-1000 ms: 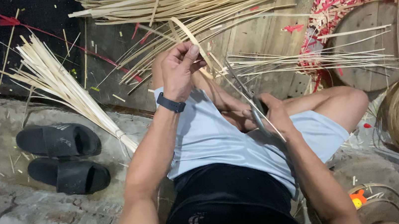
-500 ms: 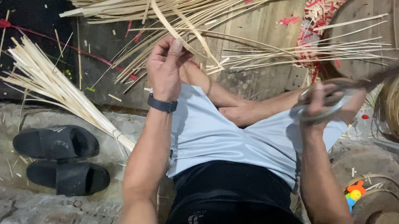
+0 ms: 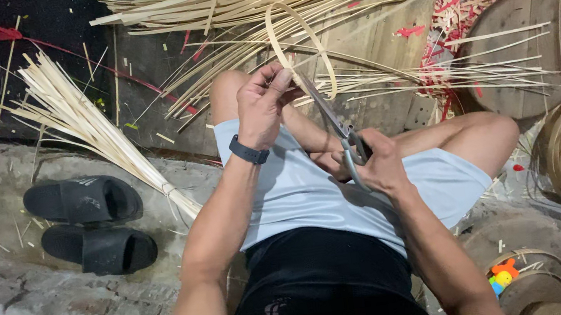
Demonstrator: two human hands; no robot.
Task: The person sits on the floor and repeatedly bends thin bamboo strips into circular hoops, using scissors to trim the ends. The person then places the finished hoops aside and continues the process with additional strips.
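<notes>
Dark floor littered with cane strips is seen as backdrop. Looped bamboo strip (image 3: 301, 42) is pinched in left hand (image 3: 262, 103), grip closed on it. Scissors (image 3: 341, 133), swung out at 3 o'clock half a second ago, are brought back to strip base, right hand (image 3: 376, 164) closed on handles; trimming judged underway. Black sandals (image 3: 87, 225) at 9 o'clock.
</notes>
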